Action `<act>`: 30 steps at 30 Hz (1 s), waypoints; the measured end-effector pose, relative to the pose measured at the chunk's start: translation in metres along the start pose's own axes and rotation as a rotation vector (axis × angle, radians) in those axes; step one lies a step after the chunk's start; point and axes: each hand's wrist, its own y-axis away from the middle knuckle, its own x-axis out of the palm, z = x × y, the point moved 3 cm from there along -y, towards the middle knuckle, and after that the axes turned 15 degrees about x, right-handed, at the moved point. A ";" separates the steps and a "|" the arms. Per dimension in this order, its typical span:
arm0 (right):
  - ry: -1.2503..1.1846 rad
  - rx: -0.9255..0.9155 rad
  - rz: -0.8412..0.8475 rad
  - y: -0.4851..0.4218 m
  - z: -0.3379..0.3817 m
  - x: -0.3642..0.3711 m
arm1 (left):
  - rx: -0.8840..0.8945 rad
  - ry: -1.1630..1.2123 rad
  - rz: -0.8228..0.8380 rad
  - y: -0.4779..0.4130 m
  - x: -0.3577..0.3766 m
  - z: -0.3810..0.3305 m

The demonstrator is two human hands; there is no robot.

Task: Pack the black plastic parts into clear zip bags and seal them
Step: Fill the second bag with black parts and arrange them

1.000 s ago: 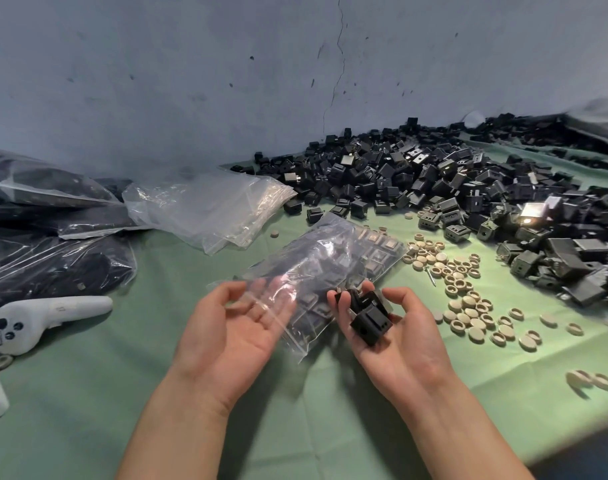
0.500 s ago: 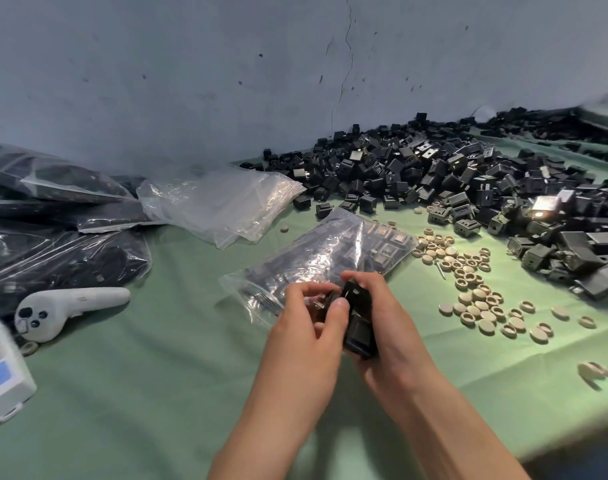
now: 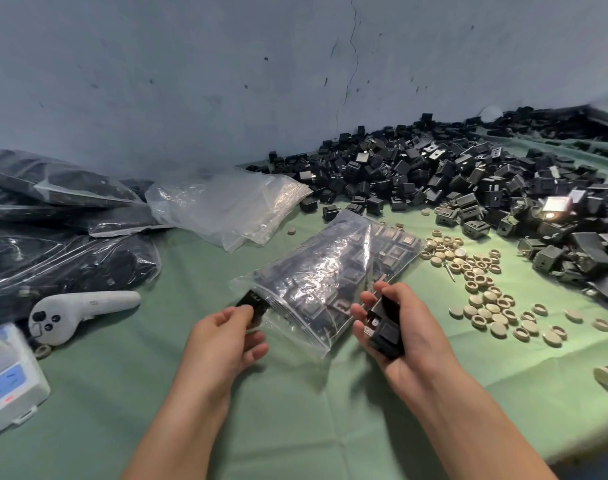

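My left hand [image 3: 226, 336] pinches one black part [image 3: 251, 304] at what looks like the mouth of the zip bag [image 3: 316, 271] lying on the surface [image 3: 295, 403]; unheld, the film may snag it. My right hand [image 3: 404, 344], curled round spare parts [image 3: 385, 329], could spill them.

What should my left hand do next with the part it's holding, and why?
Probably push the black part in your left hand into the zip bag through its mouth. The part sits right at the bag's near edge, the bag looks only partly filled, and your right hand holds more parts waiting to go in.
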 end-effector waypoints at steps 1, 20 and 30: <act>-0.003 0.004 -0.006 -0.001 0.000 0.000 | -0.005 -0.020 0.038 -0.001 0.003 0.003; -0.015 0.041 -0.037 -0.011 -0.002 -0.002 | 0.045 0.050 -0.007 -0.017 0.045 0.002; -0.016 0.042 -0.040 -0.009 -0.002 0.000 | -0.207 0.593 0.178 -0.003 0.057 -0.009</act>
